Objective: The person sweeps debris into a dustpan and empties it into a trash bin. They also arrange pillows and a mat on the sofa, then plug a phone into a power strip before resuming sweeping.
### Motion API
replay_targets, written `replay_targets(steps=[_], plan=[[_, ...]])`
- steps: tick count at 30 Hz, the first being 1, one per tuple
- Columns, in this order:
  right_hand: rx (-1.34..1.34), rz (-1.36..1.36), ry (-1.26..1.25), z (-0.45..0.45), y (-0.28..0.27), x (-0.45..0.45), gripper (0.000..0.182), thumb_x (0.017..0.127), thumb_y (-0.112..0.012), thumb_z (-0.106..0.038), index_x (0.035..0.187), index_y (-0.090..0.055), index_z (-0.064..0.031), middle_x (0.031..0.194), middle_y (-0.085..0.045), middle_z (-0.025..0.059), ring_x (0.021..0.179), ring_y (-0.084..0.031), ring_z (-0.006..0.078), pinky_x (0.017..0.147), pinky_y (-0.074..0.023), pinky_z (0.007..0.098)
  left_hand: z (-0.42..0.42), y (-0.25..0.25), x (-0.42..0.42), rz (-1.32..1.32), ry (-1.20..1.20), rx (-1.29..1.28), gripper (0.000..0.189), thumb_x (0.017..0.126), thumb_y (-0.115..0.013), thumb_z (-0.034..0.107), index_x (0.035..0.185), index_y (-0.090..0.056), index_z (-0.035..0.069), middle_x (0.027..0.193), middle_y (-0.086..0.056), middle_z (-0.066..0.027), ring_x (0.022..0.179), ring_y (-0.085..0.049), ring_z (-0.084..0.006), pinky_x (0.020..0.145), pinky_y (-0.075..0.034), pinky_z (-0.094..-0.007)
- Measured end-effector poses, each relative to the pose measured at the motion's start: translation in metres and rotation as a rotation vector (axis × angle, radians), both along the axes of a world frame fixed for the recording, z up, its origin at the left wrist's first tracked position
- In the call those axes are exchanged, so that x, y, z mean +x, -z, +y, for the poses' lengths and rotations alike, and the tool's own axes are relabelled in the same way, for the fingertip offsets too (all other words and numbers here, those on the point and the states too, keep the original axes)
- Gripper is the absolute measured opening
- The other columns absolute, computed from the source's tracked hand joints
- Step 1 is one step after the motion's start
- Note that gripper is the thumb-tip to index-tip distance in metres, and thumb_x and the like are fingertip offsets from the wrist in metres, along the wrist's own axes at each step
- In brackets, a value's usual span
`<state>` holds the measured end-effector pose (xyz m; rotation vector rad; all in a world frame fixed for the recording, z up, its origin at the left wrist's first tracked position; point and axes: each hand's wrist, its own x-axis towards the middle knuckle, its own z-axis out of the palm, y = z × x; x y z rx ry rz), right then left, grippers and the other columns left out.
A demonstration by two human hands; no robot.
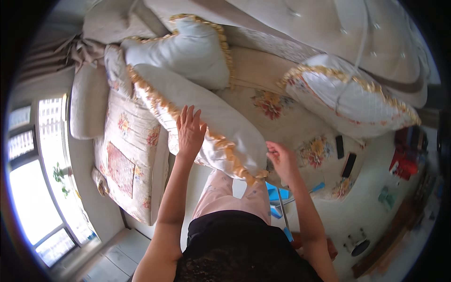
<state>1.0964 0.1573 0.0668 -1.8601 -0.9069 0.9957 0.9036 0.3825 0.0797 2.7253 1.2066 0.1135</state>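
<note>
My left hand lies on a large white cushion with a gold ruffled trim, its fingers stretched over the ruffle and the white back. The cushion tilts across the front of a sofa with a floral cover, its lower end by my knees. Close to the cushion's right end is my right hand, its fingers bent. Whether those fingers touch or pinch anything cannot be made out. Behind lies a second white cushion with gold ruffles, against the backrest. Another gold-trimmed cushion leans at the right.
Two dark phone-like devices rest on the sofa's right part. A floral-covered sofa section extends at left, near a window. Beside my legs are blue items and a thin pole. A small wheeled object stands on the floor.
</note>
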Motion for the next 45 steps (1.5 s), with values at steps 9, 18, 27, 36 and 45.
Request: replay_targets(steps=[9, 18, 27, 36, 45], plan=[[-0.069, -0.576, -0.303, 0.130, -0.002, -0.168, 0.094, 0.056, -0.081, -0.022, 0.130, -0.029, 0.0028, 0.132, -0.034, 0.0234, 0.125, -0.032, 0.0364, 0.099, -0.0290, 0.0456, 0.026, 0.061, -0.087, -0.332, 0.152, -0.265, 0.055, 0.069, -0.060, 0.004, 0.122, -0.045, -0.002, 0.133, -0.037, -0.0180, 0.126, -0.032, -0.0312, 0.103, -0.032, -0.0365], [-0.341, -0.927, -0.053, 0.181, 0.053, -0.225, 0.066, 0.060, -0.076, -0.021, 0.114, -0.044, -0.0014, 0.102, -0.053, 0.0150, 0.095, -0.051, 0.0320, 0.078, -0.0426, 0.0399, 0.045, 0.029, -0.213, -0.249, 0.072, -0.752, 0.052, 0.076, -0.060, 0.014, 0.123, -0.042, 0.002, 0.124, -0.046, -0.0171, 0.106, -0.051, -0.0326, 0.089, -0.042, -0.0391], [-0.184, -0.769, 0.013, 0.153, 0.012, -0.225, 0.020, 0.068, -0.066, -0.006, 0.085, -0.056, -0.0035, 0.087, -0.057, 0.0135, 0.086, -0.054, 0.0337, 0.071, -0.0434, 0.0423, 0.083, 0.057, -0.266, -0.543, -0.349, -0.463, 0.080, 0.074, -0.065, 0.011, 0.134, -0.015, -0.004, 0.129, -0.036, -0.0249, 0.102, -0.054, -0.0337, 0.083, -0.047, -0.0375], [-0.237, -0.877, 0.171, 0.078, -0.011, -0.165, 0.031, 0.065, -0.061, 0.006, 0.094, -0.058, -0.0028, 0.093, -0.056, 0.0127, 0.090, -0.053, 0.0329, 0.074, -0.0439, 0.0401, 0.094, 0.034, -0.214, -0.500, -0.050, -0.671, 0.080, 0.074, -0.062, 0.012, 0.136, -0.013, -0.002, 0.133, -0.032, -0.0256, 0.106, -0.050, -0.0371, 0.091, -0.041, -0.0393], [-0.425, -0.722, 0.059, 0.107, 0.080, -0.144, 0.048, 0.072, -0.065, -0.014, 0.117, -0.052, -0.0046, 0.105, -0.060, 0.0146, 0.094, -0.058, 0.0265, 0.082, -0.0455, 0.0349, 0.124, 0.056, -0.297, -0.480, -0.127, -0.767, 0.068, 0.075, -0.061, 0.017, 0.131, -0.027, -0.004, 0.119, -0.047, -0.0259, 0.104, -0.051, -0.0369, 0.088, -0.042, -0.0398]])
